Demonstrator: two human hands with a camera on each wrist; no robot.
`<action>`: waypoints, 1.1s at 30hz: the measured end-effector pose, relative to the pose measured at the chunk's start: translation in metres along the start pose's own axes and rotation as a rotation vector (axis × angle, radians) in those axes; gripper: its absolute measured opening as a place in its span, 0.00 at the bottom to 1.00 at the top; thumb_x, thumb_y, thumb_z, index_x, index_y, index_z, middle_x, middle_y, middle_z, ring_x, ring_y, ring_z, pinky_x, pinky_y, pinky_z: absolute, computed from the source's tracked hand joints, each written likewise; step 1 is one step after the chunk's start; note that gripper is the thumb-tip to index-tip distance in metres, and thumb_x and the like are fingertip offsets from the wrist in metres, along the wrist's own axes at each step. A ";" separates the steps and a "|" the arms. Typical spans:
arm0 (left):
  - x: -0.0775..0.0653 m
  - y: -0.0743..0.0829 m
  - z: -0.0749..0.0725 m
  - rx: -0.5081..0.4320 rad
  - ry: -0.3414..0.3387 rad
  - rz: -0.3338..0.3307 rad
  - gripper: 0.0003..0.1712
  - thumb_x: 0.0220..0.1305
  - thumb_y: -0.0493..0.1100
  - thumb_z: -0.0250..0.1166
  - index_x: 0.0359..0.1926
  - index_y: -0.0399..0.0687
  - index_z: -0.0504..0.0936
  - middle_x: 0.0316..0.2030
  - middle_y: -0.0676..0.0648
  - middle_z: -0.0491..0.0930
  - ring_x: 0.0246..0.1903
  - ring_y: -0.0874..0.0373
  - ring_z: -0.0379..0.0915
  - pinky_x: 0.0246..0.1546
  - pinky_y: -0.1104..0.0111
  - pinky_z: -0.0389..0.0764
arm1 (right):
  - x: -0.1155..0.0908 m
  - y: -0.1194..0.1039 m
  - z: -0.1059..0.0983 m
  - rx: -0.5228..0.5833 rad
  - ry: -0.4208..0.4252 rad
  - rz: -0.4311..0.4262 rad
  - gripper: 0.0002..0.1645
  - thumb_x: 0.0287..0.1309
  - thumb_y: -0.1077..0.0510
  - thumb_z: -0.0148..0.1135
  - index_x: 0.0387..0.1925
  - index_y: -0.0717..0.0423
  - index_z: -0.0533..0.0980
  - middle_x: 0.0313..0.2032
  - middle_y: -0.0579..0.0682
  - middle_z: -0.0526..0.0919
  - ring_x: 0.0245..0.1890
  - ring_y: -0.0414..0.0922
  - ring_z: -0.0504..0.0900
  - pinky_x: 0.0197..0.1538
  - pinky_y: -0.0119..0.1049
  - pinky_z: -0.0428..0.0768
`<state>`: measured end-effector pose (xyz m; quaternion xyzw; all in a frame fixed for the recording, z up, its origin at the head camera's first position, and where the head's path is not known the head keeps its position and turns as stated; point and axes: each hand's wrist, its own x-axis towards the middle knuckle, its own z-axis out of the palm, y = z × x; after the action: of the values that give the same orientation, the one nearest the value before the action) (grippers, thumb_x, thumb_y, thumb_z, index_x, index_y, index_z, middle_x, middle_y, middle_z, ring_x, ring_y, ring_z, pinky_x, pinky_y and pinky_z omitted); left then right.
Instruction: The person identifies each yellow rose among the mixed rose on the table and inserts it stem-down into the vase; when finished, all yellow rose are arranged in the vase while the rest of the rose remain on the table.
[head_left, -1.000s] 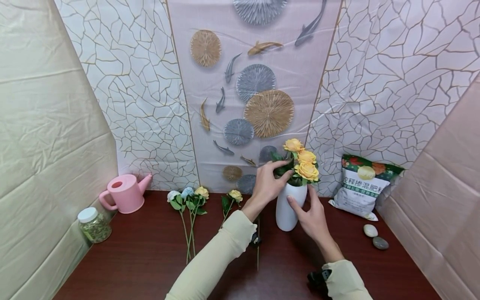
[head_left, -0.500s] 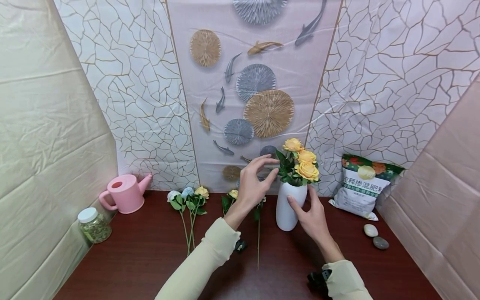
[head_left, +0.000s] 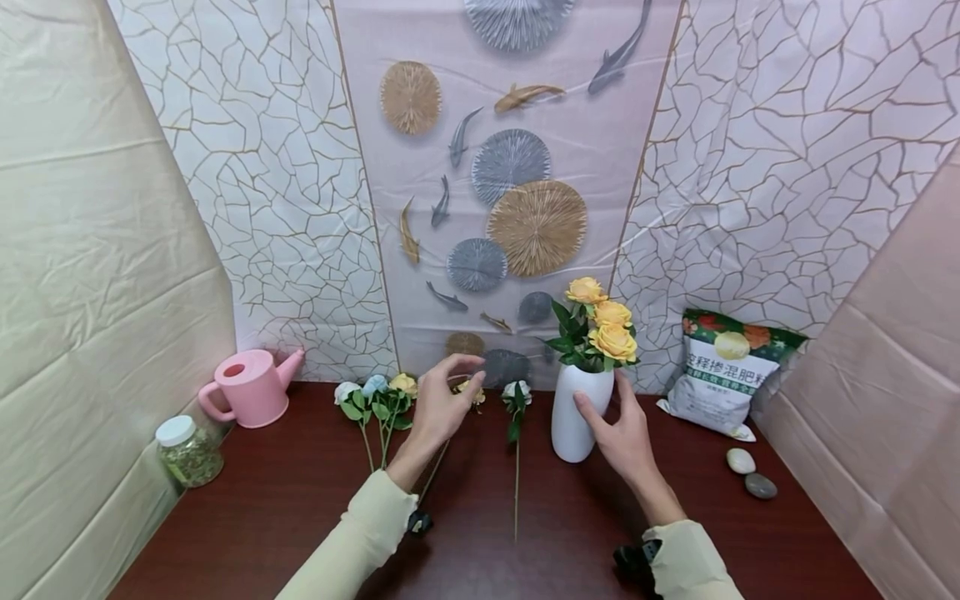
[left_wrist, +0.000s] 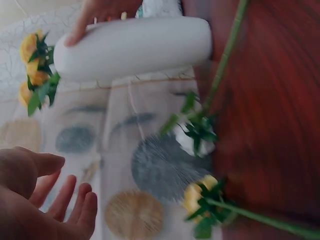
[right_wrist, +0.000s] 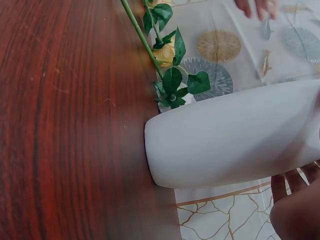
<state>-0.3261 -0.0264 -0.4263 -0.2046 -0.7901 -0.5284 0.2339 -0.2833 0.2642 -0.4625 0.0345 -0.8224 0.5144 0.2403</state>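
Note:
The white vase point(head_left: 573, 429) stands upright on the table, with several yellow roses point(head_left: 613, 340) and dark green leaves rising from its mouth. My right hand point(head_left: 628, 433) holds its right side, thumb on the front and fingers around the back. Off to the left, my left hand point(head_left: 441, 402) is in the air with nothing in it, fingers bent loosely. It partly covers a yellow rose point(head_left: 477, 395) lying behind it; the left wrist view shows that bloom point(left_wrist: 196, 197) whole. Between hand and vase lies a single white rose point(head_left: 516, 393), its stem toward me.
White, blue and yellow roses point(head_left: 375, 386) lie left of my left hand. Farther left are a pink watering can point(head_left: 251, 387) and a lidded jar point(head_left: 189, 454). On the right sit a fertilizer bag point(head_left: 716, 375) and two stones point(head_left: 761, 486). Patterned cloth hangs behind.
My left hand has let go of the flowers and leaves at the vase and moved left, over the lying yellow rose. The right hand and vase have stayed put.

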 end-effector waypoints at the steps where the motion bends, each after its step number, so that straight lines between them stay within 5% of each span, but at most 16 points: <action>1: -0.002 -0.005 -0.003 0.007 -0.007 -0.028 0.10 0.67 0.46 0.68 0.48 0.55 0.86 0.44 0.52 0.87 0.45 0.59 0.85 0.50 0.61 0.86 | 0.000 0.000 0.000 -0.004 -0.004 0.011 0.51 0.61 0.36 0.66 0.77 0.42 0.54 0.68 0.54 0.71 0.67 0.50 0.70 0.67 0.56 0.72; 8: -0.017 -0.035 -0.020 0.097 -0.057 -0.218 0.09 0.65 0.43 0.70 0.46 0.51 0.87 0.40 0.49 0.88 0.40 0.60 0.85 0.43 0.71 0.86 | -0.001 0.005 0.001 -0.015 -0.019 0.066 0.58 0.57 0.35 0.69 0.79 0.42 0.50 0.69 0.55 0.70 0.68 0.49 0.69 0.68 0.54 0.71; 14: -0.030 -0.050 -0.028 0.138 -0.071 -0.333 0.10 0.64 0.44 0.71 0.46 0.49 0.88 0.37 0.51 0.88 0.38 0.58 0.86 0.43 0.66 0.87 | -0.002 0.008 0.004 -0.003 -0.009 0.047 0.56 0.57 0.36 0.70 0.79 0.43 0.53 0.67 0.54 0.73 0.66 0.48 0.72 0.66 0.52 0.73; 21: -0.041 -0.060 -0.030 0.145 -0.137 -0.359 0.11 0.66 0.42 0.69 0.47 0.45 0.88 0.38 0.50 0.88 0.38 0.56 0.86 0.40 0.64 0.87 | -0.001 0.006 0.004 -0.001 -0.003 0.030 0.55 0.57 0.37 0.70 0.78 0.42 0.53 0.67 0.54 0.73 0.65 0.48 0.73 0.65 0.53 0.74; 33: -0.045 -0.066 -0.030 0.188 -0.260 -0.502 0.07 0.61 0.40 0.72 0.41 0.43 0.88 0.31 0.51 0.87 0.31 0.61 0.81 0.33 0.68 0.83 | -0.001 0.008 0.005 -0.003 -0.010 0.021 0.52 0.58 0.37 0.70 0.77 0.39 0.54 0.66 0.52 0.74 0.65 0.46 0.73 0.64 0.51 0.75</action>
<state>-0.3226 -0.0808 -0.4917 -0.0462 -0.8849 -0.4634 0.0107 -0.2869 0.2634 -0.4713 0.0283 -0.8247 0.5156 0.2307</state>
